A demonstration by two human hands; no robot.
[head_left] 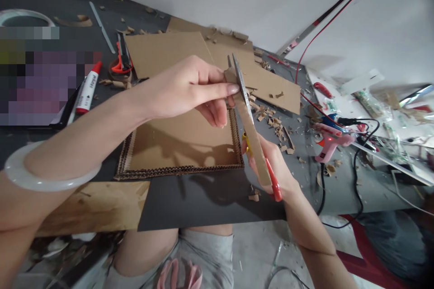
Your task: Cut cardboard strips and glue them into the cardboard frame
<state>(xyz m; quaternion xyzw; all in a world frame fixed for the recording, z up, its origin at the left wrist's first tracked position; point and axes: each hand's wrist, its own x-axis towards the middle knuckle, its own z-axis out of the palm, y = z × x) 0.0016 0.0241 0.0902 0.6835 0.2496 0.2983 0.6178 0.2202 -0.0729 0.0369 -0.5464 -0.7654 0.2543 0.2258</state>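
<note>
My left hand (pixel 200 90) pinches the upper end of a narrow cardboard strip (pixel 251 133) between thumb and fingers. My right hand (pixel 267 162) is closed around the red and yellow handles of a pair of scissors (pixel 241 76). The scissor blades point up and away, slightly parted, beside the strip's upper end near my left fingertips. The strip slants down over my right hand, hiding part of the handles. Beneath my left hand lies a shallow cardboard tray (pixel 176 144) with layered, corrugated edges.
Flat cardboard sheets (pixel 166 49) lie behind the tray, with scraps (pixel 280 128) to their right. A pink glue gun (pixel 330 142) with cables stands at the right. A marker (pixel 88 88), an orange-handled cutter (pixel 121 58) and a tape roll (pixel 27 14) are at the left.
</note>
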